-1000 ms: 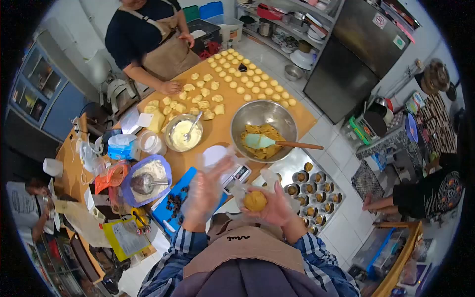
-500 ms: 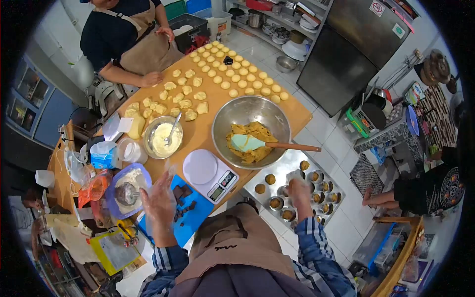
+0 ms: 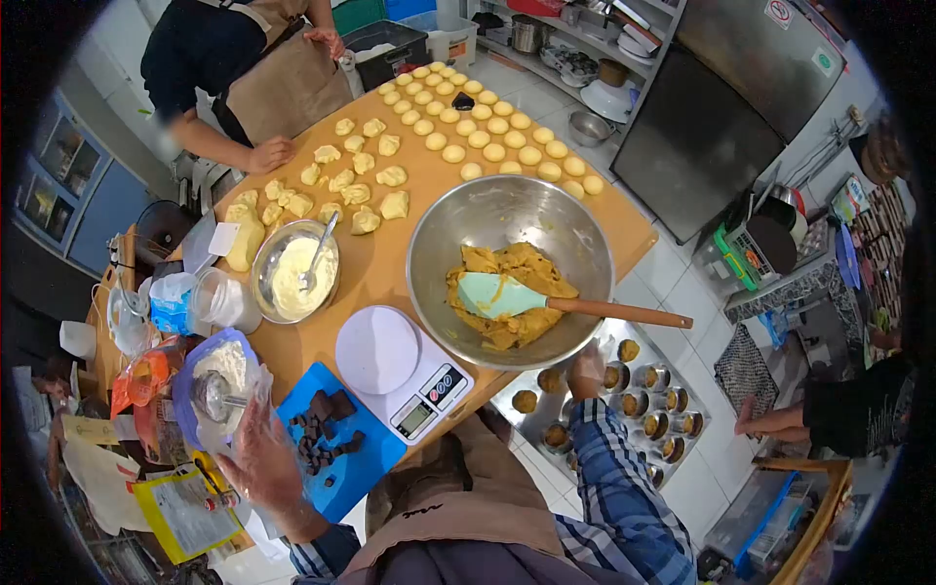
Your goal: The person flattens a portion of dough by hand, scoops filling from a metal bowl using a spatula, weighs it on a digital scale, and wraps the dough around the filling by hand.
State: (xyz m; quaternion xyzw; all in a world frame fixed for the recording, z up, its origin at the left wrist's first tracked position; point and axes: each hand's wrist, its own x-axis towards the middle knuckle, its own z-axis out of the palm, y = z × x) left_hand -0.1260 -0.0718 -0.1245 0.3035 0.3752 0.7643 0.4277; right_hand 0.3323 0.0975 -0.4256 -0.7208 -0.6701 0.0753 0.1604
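Note:
My left hand (image 3: 265, 466), in a clear plastic glove, is open beside a blue mat (image 3: 375, 458) with chunks of dark chocolate (image 3: 327, 409). Close to its fingertips stands a purple bowl (image 3: 187, 395) of white powder with a metal scoop. My right hand (image 3: 587, 370) is over a metal tray (image 3: 526, 414) holding small round tins and brown-orange balls (image 3: 629, 349). The rim of a big steel bowl (image 3: 468, 210) is just above that hand, whose fingers are mostly hidden. In this bowl a mint spatula (image 3: 497, 295) with a wooden handle rests on orange-brown dough (image 3: 526, 261).
A kitchen scale (image 3: 380, 356) and a bowl of cream-coloured mixture (image 3: 297, 268) stand on the wooden table (image 3: 624, 229). Rows of yellow dough balls (image 3: 494, 153) and rough dough pieces (image 3: 392, 175) lie behind. Another person (image 3: 273, 78) stands across; a dark-sleeved person (image 3: 848, 414) is at right.
My right hand has moved left over the tray, closer to the big bowl. My left hand has moved lower and left in view. The camera view has shifted nearer the table.

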